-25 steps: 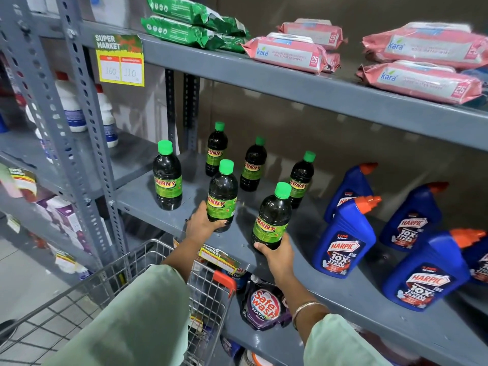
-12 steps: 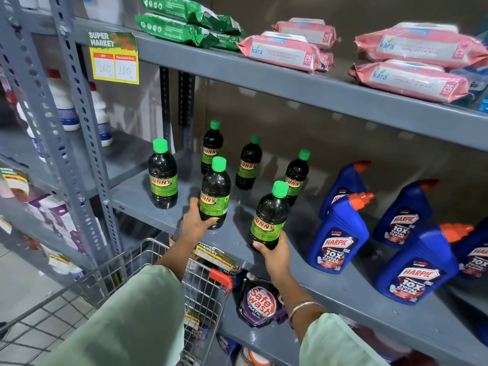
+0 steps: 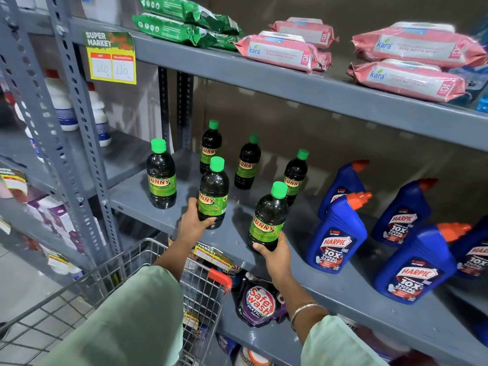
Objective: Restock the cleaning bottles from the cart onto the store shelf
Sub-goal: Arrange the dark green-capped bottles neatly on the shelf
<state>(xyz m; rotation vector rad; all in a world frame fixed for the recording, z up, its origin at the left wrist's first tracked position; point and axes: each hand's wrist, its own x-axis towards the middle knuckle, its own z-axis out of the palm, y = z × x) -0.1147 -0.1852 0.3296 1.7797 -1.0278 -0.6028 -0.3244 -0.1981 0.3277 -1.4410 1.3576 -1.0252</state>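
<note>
On the middle shelf [image 3: 163, 207], front edge: left hand [image 3: 194, 223] wrapped round one dark bottle [image 3: 213, 192], right hand [image 3: 274, 253] gripping another bottle [image 3: 268, 217] at its base. Both upright (caps skyward), standing straight ahead of each hand. Cart [image 3: 132, 262] below left, well clear.

SUNNY on dark bottles [image 3: 213, 192], HARPIC on blue bottles [image 3: 336, 240], kara on wipes [image 3: 277, 52]
</note>
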